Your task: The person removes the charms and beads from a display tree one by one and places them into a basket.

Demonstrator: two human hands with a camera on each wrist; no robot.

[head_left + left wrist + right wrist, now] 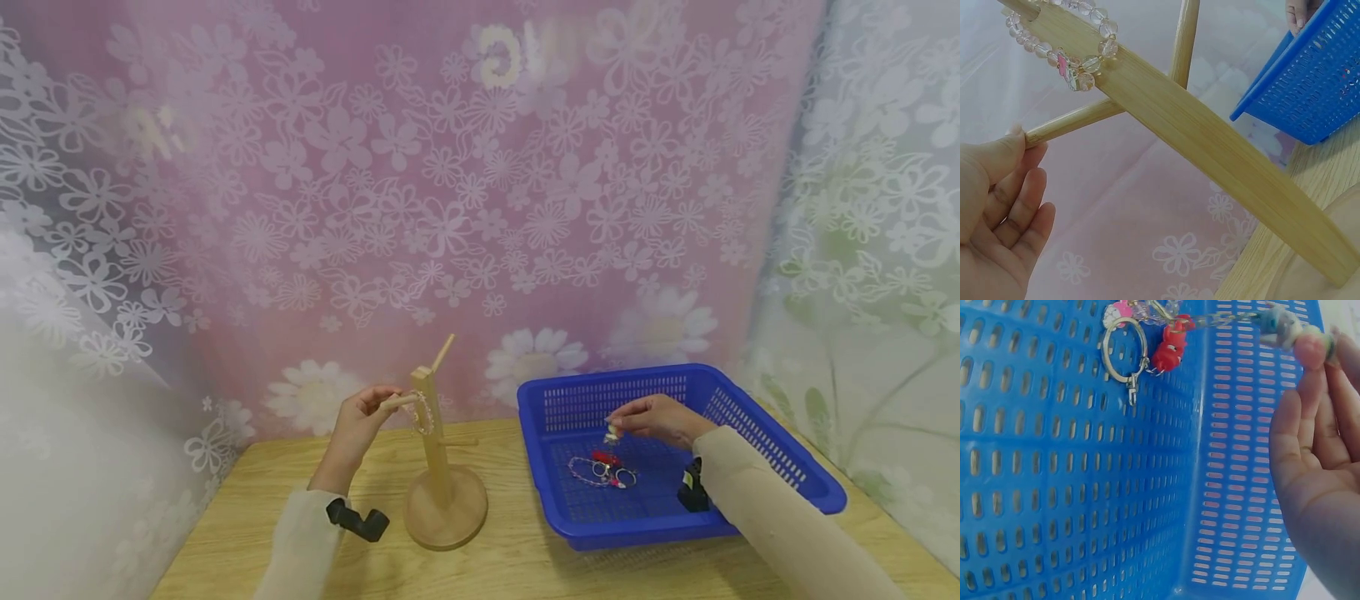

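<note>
My left hand (356,429) pinches the tip of a wooden peg (1072,122) between thumb and forefinger. The peg juts from the upright post of a wooden stand (437,458) with a round base. A clear pink beaded bracelet (1109,29) with a small pink charm hangs at the post's upper part. Over the blue basket, my right hand (660,419) pinches a keychain (1310,350) with pastel figures at its end; a chain trails from it. Below lie a red figure charm (1167,353), a metal key ring (1105,353) and a pink beaded strand (576,473).
The blue basket (637,533) with slotted walls stands right of the stand on a wood-grain table (517,500). Behind hangs a pink flowered curtain (450,208), with pale curtains at both sides. Another peg (459,442) sticks out lower on the post.
</note>
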